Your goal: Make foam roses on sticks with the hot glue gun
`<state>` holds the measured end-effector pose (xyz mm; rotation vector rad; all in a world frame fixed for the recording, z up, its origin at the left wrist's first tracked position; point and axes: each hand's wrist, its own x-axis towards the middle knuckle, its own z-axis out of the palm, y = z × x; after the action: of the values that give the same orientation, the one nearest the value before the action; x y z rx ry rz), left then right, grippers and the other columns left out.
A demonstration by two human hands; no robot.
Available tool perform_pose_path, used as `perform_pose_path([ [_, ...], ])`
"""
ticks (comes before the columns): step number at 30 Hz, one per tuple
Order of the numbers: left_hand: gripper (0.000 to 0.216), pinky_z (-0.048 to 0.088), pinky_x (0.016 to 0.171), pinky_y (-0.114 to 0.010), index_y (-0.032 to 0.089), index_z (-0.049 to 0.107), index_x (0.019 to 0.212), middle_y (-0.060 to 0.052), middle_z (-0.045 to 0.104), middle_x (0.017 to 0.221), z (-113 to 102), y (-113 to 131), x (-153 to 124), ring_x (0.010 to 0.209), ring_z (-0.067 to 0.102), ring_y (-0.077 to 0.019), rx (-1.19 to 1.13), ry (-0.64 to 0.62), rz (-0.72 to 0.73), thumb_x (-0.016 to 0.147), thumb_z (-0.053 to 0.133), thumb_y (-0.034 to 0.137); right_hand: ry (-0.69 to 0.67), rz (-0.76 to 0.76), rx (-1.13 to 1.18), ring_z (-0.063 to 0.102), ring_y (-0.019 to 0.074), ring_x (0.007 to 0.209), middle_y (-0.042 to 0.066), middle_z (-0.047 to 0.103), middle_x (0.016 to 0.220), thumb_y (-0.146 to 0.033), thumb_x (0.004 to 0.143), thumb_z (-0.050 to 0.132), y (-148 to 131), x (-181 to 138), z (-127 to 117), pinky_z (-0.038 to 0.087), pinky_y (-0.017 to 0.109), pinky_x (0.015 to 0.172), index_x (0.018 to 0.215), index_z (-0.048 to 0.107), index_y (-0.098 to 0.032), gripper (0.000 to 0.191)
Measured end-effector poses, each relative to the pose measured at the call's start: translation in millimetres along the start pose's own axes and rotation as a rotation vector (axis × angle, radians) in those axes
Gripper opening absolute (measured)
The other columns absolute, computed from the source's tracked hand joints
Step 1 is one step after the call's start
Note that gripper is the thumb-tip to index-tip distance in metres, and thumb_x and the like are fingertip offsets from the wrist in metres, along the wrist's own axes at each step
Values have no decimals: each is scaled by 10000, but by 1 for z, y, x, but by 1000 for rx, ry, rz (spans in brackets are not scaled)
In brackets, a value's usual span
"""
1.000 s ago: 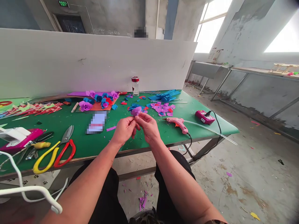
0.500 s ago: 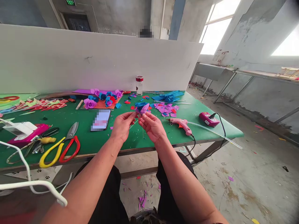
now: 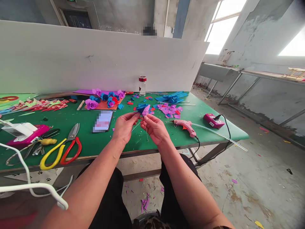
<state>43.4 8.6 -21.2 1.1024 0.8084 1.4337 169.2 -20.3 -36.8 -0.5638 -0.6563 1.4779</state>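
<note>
A small paper flower [image 3: 145, 110] with a purple petal is between my fingertips, above the middle of the green table. My left hand [image 3: 125, 126] pinches its base from the left, and my right hand [image 3: 156, 128] pinches it from the right. Below my right fingers a thin wire or thread [image 3: 147, 135] hangs down. Blue paper shows just behind the flower, and I cannot tell where one ends and the other starts. Purple and red paper petals [image 3: 170, 110] lie scattered beyond my right hand. Nearby is a pink hot glue gun [image 3: 185, 126] with a clear glue stick in it.
Left of my hands lie a phone [image 3: 103, 121] and scissors [image 3: 69, 143] with red and yellow handles. Finished paper flowers [image 3: 91, 104], a lidded glass jar [image 3: 142, 86] and blue paper pieces [image 3: 172, 97] are at the back. A pink power strip [image 3: 213, 121] sits right; white cables [image 3: 26, 171] cross the left.
The purple petal has turned slightly between my fingers and stands more upright. Both hands keep their pinch in nearly the same place. The view has shifted a little.
</note>
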Motion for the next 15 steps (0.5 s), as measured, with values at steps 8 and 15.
perform_pose_path([
  [8,379,352,551,-237,179,787,673,-14,681,626,1,1,0,576,491,-88,-9,28,-7,407,954,390,-24,16,-18,654,75,615,-14,723,713,-214,640,889,2,1,-3,558,184,657,829,720,-165,258],
  [15,397,367,561,-238,175,779,693,-13,681,651,1,8,-3,589,499,-93,30,21,4,416,958,395,-81,7,49,649,70,636,-14,736,755,-220,644,884,-1,2,-4,555,179,676,830,721,-179,250],
])
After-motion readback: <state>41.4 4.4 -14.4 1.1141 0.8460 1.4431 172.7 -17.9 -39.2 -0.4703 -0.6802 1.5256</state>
